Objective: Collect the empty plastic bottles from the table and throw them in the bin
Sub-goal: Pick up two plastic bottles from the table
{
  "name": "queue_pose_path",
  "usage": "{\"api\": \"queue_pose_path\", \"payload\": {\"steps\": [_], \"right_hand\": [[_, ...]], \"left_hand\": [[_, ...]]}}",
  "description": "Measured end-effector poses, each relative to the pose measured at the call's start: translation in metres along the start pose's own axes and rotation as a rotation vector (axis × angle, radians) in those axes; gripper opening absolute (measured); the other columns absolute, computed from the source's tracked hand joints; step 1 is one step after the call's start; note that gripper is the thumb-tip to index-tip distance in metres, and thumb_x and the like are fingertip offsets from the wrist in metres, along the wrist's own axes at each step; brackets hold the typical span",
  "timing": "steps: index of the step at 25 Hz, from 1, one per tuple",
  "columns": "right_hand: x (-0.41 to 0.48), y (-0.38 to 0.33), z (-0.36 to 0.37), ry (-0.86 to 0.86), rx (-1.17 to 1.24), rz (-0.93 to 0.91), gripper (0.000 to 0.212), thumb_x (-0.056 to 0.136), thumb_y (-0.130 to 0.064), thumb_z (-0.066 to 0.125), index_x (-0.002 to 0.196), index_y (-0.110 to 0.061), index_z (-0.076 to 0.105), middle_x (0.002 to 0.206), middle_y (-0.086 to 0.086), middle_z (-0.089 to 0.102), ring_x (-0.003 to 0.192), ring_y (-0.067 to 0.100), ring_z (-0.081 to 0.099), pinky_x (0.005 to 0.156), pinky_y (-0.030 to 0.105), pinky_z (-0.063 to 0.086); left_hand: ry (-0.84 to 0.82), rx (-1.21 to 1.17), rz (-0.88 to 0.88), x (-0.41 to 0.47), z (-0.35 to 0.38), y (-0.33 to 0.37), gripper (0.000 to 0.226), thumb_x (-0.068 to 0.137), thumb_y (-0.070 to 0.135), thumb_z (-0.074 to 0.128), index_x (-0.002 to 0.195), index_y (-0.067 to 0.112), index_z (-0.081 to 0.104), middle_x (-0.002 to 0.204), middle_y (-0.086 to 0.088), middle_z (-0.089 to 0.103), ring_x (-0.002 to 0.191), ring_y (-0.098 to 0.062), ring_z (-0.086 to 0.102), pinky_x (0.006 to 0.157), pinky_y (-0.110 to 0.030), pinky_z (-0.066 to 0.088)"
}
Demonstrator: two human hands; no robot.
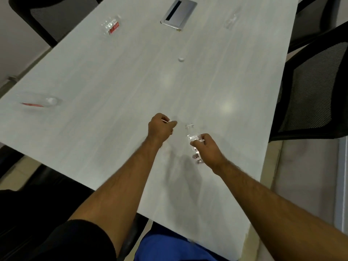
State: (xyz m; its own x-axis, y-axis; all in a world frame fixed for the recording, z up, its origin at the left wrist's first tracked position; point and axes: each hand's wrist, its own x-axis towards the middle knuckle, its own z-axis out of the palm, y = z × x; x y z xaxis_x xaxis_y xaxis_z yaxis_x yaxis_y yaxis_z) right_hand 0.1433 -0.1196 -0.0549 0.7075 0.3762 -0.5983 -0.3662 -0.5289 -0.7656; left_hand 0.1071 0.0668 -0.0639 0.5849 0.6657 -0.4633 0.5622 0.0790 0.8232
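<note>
While our right hand (206,147) is holding a clear plastic bottle (192,137) just above the bench (131,76), fingers (195,142) clamped on its body, our left hand (161,127) is pinching something small and white, possibly its cap. We are judging the task barely begun: a red-labelled bottle (111,27) is lying far left, another (40,101) near left, a faint clear one (230,20) far right, plus a loose cap (181,59). No bin is showing. Black mesh chairs (310,87) are flanking the pale bench and its cable hatch (178,13).
</note>
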Motion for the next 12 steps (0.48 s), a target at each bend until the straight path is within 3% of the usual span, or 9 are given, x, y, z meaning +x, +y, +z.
{"api": "queue_pose_path", "payload": {"steps": [2,4,9,12], "right_hand": [[-0.023,0.004,-0.005,-0.028,-0.045,-0.058,0.037,0.088,-0.032,0.064,0.118,-0.015,0.05,0.101,0.006,0.062,0.07,0.023,0.065,0.059,0.037,0.054],[-0.048,0.009,-0.012,-0.032,-0.103,-0.138,0.037,0.089,-0.034,0.064,0.119,-0.019,0.048,0.105,0.005,0.063,0.072,0.02,0.067,0.063,0.036,0.056],[-0.12,0.035,-0.023,-0.047,-0.166,-0.299,0.045,0.082,-0.045,0.068,0.117,-0.027,0.046,0.107,0.005,0.063,0.081,0.022,0.068,0.07,0.037,0.062],[-0.181,0.062,-0.032,-0.033,-0.35,-0.454,0.052,0.083,-0.049,0.071,0.122,-0.027,0.043,0.106,-0.007,0.059,0.085,0.018,0.066,0.074,0.027,0.056]], "left_hand": [[-0.047,-0.335,-0.086,-0.039,0.001,0.006,0.02,0.082,0.011,0.075,0.091,0.004,0.058,0.09,-0.016,0.065,0.071,-0.024,0.068,0.072,-0.036,0.062],[-0.064,-0.515,-0.104,-0.082,0.002,0.013,0.012,0.088,0.008,0.068,0.098,0.005,0.062,0.099,-0.016,0.067,0.081,-0.024,0.069,0.077,-0.034,0.061],[-0.135,-0.613,0.019,-0.195,0.002,0.007,0.02,0.099,0.009,0.053,0.11,0.011,0.069,0.106,-0.007,0.072,0.1,-0.022,0.068,0.094,-0.036,0.056],[-0.037,-0.613,0.098,-0.276,0.0,-0.014,0.02,0.098,0.007,0.055,0.105,0.013,0.073,0.106,-0.007,0.072,0.105,-0.024,0.067,0.099,-0.038,0.053]]}}
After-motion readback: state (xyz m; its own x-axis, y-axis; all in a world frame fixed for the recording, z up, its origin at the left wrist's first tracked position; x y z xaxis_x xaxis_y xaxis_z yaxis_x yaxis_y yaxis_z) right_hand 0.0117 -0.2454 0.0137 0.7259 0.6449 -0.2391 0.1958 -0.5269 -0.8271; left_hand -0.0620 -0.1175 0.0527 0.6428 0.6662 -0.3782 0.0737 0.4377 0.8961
